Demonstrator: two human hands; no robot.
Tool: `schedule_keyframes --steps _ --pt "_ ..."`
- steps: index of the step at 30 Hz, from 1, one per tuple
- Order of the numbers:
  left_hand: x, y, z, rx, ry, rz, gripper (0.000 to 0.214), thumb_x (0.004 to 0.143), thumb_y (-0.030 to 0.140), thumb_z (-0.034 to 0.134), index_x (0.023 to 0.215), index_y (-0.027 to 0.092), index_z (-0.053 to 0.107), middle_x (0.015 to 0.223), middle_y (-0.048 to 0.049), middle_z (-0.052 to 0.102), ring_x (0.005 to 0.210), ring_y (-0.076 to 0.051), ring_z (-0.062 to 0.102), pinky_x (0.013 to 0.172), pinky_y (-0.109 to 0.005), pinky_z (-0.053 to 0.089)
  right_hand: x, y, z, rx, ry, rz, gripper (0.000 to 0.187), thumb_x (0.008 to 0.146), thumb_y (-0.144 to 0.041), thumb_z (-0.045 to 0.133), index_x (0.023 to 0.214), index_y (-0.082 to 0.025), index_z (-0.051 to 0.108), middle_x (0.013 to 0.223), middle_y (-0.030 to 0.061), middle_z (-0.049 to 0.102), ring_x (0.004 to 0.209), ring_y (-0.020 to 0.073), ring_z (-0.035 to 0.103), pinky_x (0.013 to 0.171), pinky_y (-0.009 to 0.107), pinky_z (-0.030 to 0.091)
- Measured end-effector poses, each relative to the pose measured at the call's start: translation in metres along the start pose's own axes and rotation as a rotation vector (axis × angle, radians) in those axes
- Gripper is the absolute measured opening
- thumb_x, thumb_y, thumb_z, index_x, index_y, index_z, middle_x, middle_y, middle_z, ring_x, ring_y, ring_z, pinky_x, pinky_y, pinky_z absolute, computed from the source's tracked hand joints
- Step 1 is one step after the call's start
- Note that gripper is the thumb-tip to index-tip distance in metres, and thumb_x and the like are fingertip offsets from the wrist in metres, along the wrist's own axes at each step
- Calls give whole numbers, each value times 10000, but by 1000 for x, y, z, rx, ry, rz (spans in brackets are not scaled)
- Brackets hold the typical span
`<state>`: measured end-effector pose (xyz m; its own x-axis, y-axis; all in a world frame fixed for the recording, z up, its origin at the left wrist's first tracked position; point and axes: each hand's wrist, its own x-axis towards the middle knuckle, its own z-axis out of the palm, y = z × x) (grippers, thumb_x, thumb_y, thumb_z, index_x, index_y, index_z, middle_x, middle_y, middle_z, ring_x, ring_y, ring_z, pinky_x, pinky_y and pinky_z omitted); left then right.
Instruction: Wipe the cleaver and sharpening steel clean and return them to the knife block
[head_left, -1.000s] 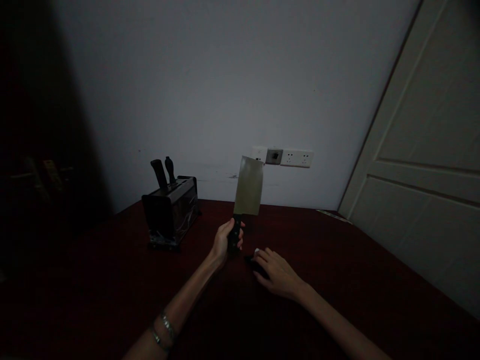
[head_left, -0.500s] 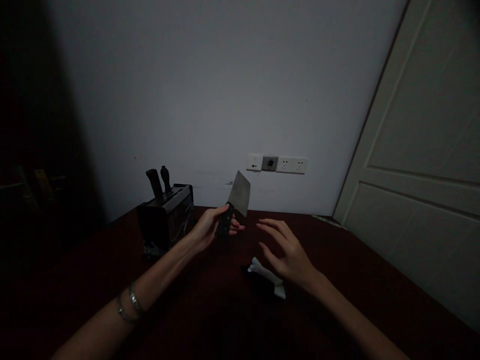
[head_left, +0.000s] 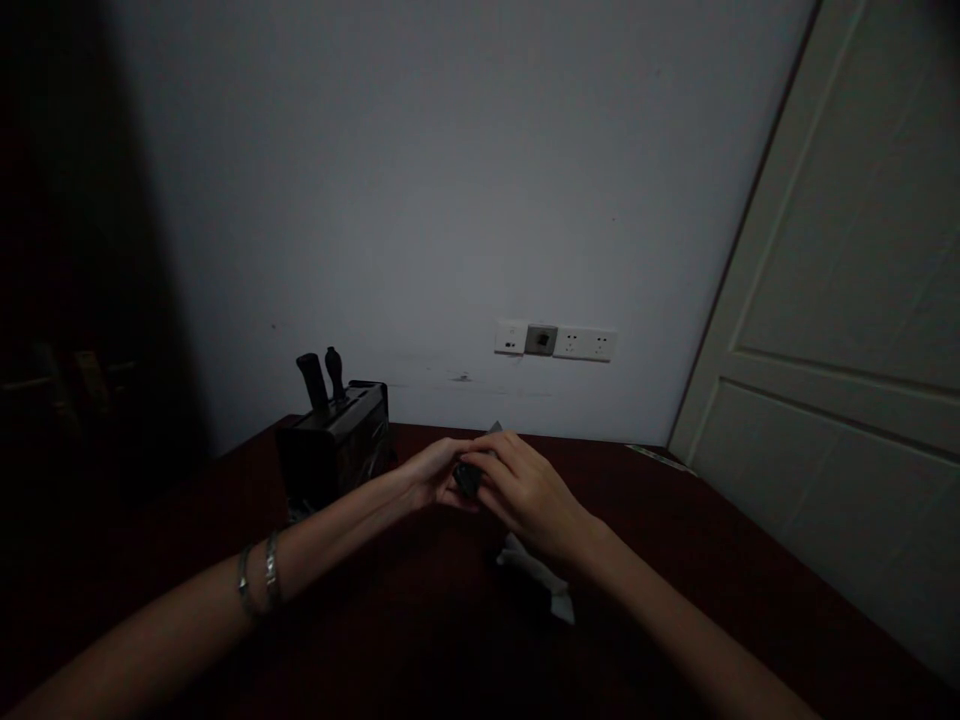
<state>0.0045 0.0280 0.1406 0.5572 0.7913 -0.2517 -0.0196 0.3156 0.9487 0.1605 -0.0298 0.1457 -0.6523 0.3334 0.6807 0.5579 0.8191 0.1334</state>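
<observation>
Cleaver (head_left: 468,481) held low over mid-desk (head_left: 750,560). The left hand (head_left: 435,475) has its grip closed on the dark handle. The right hand (head_left: 525,490) is curled over the blade, and its clasp is indiscernible. The cleaver remains outside the knife block (head_left: 337,450) at the rear-left edge. A white cloth (head_left: 544,590) lies under the right wrist.

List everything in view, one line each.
knife: 1, dark handle, a sliver of grey blade showing, between both hands
knife block: 1, black, on the table's left by the wall
handles: 2, black, sticking out of the block's top
cloth: 1, white, on the table under the right wrist
strip: 1, pale, table's far edge by the door; too small to identify
table: 1, dark red
sockets: 1 row, white, low on the wall
wall: 1, grey-white
door: 1, off-white, right
bracelets: 2, silver, left wrist
left grip: bare hand, closed on the knife
right grip: bare hand, laid over the knife; grasp unclear
</observation>
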Motion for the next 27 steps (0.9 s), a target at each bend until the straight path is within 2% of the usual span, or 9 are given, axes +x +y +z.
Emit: schedule_keyframes --steps 4,7,10,12,15,18,22,24,27 --pt "2 0 1 46 89 -38 211 785 272 466 738 108 590 607 -57 623 500 -139 573 500 -294 514 4 5 1 4 -57 -54 260 829 -132 462 1076 -84 527 1053 140 575 956 215 498 804 367 450" --pt "-2 4 4 58 71 -58 216 786 267 467 746 109 607 618 -59 633 506 -141 582 487 -284 510 6 10 2 15 -79 -96 256 839 -147 439 1077 -93 518 1002 135 592 925 212 511 785 377 450" --pt "-7 8 8 23 73 -5 206 774 304 512 789 127 615 639 -52 647 548 -161 610 492 -289 511 11 17 -2 17 -71 -119 251 838 -154 433 1068 -94 514 961 133 601 889 210 523 764 377 457" --pt "-8 12 10 13 67 19 271 781 371 508 807 125 617 668 -75 665 590 -185 633 509 -297 511 16 23 -7 20 -68 -120 244 838 -161 430 1061 -104 510 956 131 602 890 210 529 768 375 460" --pt "-7 17 9 -16 -10 -12 460 818 490 389 820 94 623 757 -138 684 658 -218 657 537 -298 507 24 33 -16 29 -45 -112 234 835 -168 424 1046 -115 508 937 130 602 875 211 538 752 378 466" --pt "-6 24 8 -66 -65 -7 541 838 513 294 879 77 612 842 -157 684 680 -226 664 516 -284 495 32 47 -22 51 -3 -53 235 820 -175 455 1041 -112 505 936 132 602 863 209 548 738 368 471" --pt "-13 26 15 -125 6 93 461 849 453 294 1002 96 542 853 -143 684 587 -198 650 450 -261 457 43 71 -23 130 95 39 229 793 -208 538 1012 -141 519 925 98 616 860 188 573 752 338 479" --pt "-19 20 19 -131 37 130 440 843 433 299 1030 103 522 794 -129 683 529 -187 632 425 -254 439 53 82 -21 169 185 88 236 762 -246 597 972 -155 540 888 76 630 826 180 589 741 333 488" --pt "-26 -3 24 -51 -26 126 442 820 443 291 970 120 552 662 -98 660 461 -187 598 401 -258 414 73 97 -19 269 293 207 275 702 -308 665 914 -162 567 832 58 649 762 173 610 720 342 505"
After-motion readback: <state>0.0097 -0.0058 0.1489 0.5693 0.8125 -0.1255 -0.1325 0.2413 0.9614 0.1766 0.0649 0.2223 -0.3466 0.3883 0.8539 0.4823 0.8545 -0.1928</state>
